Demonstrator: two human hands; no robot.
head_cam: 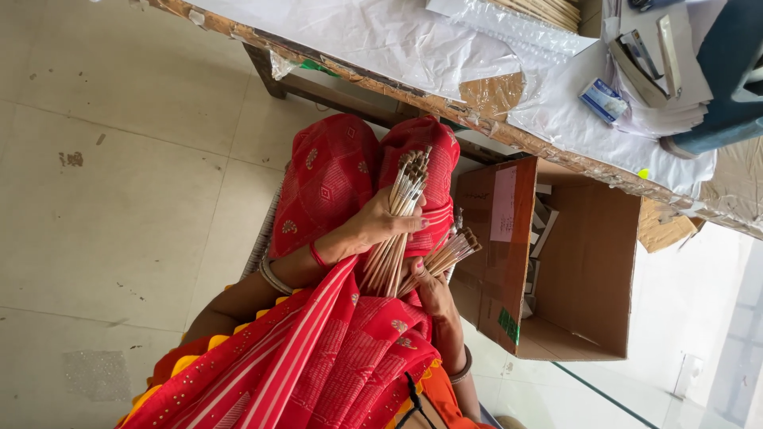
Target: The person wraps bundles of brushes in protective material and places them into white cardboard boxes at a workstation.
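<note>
Left hand [373, 226] clenched round big bundle of thin wooden sticks [400, 214] over red-draped lap. Right hand [429, 290] fingers seemingly pinch smaller stick bunch [447, 256], partly hidden. Sticks light, stiff, snappable; best gripped mid-length. Open cardboard box [588, 262] beside.

Both hands, left [373, 226] and right [433, 290], grip stick bundles [401, 214] beside a cardboard box [588, 262].

Two hands at centre: left hand [380, 225] gripping one thick bundle of sticks [399, 218], too many to count; right hand [433, 292], at 5 o'clock from it, closed on one smaller bundle [447, 256]. One open cardboard box [588, 270] at 3 o'clock. One table [413, 48] at 12 o'clock, bearing one paper stack [664, 87].
</note>
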